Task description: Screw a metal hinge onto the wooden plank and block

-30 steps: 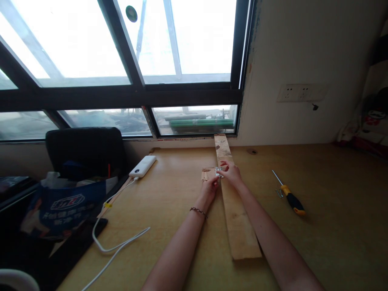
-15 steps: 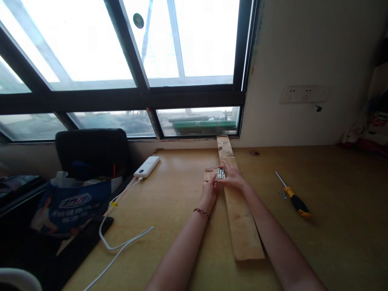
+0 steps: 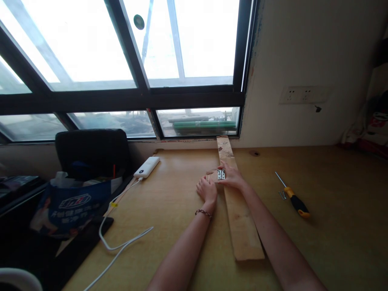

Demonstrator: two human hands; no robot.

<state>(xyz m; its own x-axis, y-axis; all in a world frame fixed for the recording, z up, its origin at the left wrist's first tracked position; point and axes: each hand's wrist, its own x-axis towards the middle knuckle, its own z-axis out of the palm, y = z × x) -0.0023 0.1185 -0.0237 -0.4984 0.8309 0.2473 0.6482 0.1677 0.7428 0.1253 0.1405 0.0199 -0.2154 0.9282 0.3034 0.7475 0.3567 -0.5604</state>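
A long wooden plank (image 3: 244,226) lies lengthwise on the table, its far end near the window. Against its left side is a short wooden block (image 3: 212,173). A small silver hinge (image 3: 221,174) with screw holes lies over the spot where the two pieces meet. My right hand (image 3: 233,177) rests across the plank, thumb and fingers pinching the hinge from its near and far edges. At the near left corner of the block, my left hand (image 3: 207,190) has its fingers curled against the wood; the fingertips are partly hidden.
To the right lie a yellow-and-black screwdriver (image 3: 297,202) and several screws (image 3: 282,195). A white power bank (image 3: 147,167) with a white cable (image 3: 121,245) is on the left side. Beyond the table edge stand a black chair (image 3: 92,149) and a blue bag (image 3: 75,206).
My left hand has shifted slightly left and turned, its fingers moving off the hinge's near side to the block's left end. The block has moved slightly right; my right hand stays at the hinge.
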